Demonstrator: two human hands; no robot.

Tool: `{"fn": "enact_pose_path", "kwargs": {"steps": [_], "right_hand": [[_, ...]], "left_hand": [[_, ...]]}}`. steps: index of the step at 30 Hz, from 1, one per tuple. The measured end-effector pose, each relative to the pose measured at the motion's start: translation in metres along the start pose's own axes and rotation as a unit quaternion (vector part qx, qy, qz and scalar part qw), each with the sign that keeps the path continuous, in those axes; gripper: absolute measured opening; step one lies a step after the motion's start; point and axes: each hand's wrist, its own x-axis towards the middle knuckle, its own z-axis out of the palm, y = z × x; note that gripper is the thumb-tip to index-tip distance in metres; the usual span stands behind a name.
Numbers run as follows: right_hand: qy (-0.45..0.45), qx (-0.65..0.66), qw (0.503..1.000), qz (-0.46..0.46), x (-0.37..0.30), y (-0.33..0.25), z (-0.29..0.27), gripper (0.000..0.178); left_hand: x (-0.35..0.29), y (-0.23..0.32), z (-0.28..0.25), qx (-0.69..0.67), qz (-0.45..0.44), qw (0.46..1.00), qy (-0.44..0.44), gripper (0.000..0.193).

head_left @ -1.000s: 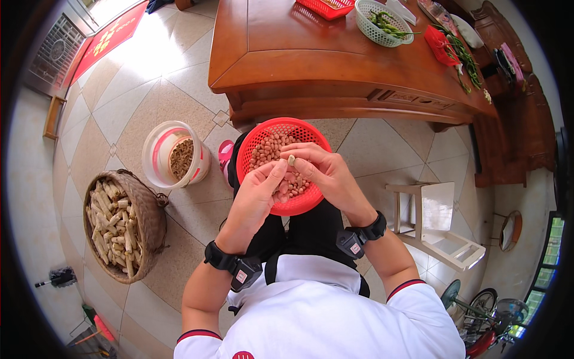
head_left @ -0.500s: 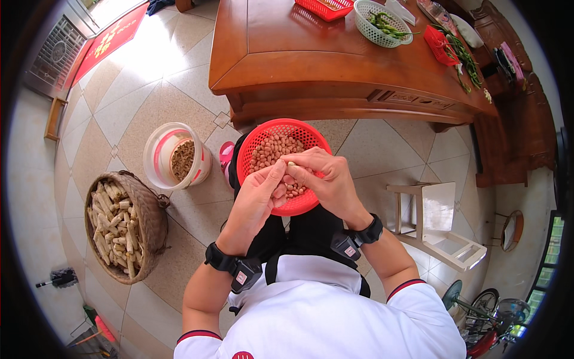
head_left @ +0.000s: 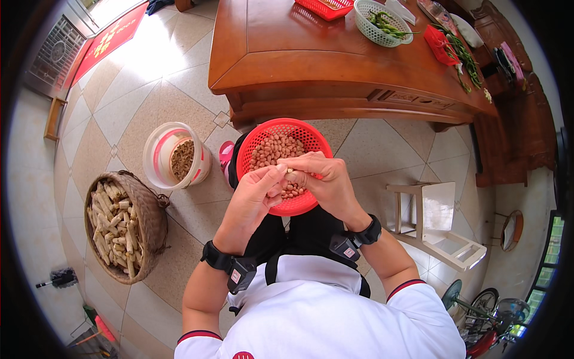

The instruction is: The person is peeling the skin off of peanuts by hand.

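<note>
A red plastic basket (head_left: 323, 136) sits on my lap, holding reddish-brown peanuts (head_left: 275, 148). Over it, my left hand (head_left: 258, 190) and my right hand (head_left: 327, 182) meet at the fingertips. Between the pinched thumbs and fingers is a small pale peanut (head_left: 290, 170), partly hidden. Both hands are closed on it. My curled left fingers cover some of the peanuts at the basket's near side, and whether they hold anything more cannot be made out.
Left of the basket stands a white bucket (head_left: 156, 170) with brown bits inside. Beyond it is a woven basket (head_left: 156, 230) of corn cobs. A wooden table (head_left: 287, 57) rises ahead, bearing baskets of green vegetables. A white stool (head_left: 436, 206) stands at the right.
My left hand has turned and shifted slightly, its fingers curling in more. The pale peanut shows a little lower between the fingertips. The basket stays in place.
</note>
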Motion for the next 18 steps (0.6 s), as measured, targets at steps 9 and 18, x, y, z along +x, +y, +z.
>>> {"fn": "enact_pose_path", "kwargs": {"steps": [9,18], "right_hand": [[-0.036,0.171,0.983,0.054,-0.0016,0.0083,0.0004,0.023],[-0.051,0.307,0.940,0.137,-0.0012,0.0051,-0.0014,0.026]], "left_hand": [[-0.0055,0.0038,0.0062,0.016,0.003,1.000,0.000,0.013],[-0.0050,0.0004,0.0052,0.017,0.010,1.000,0.007,0.017]]}}
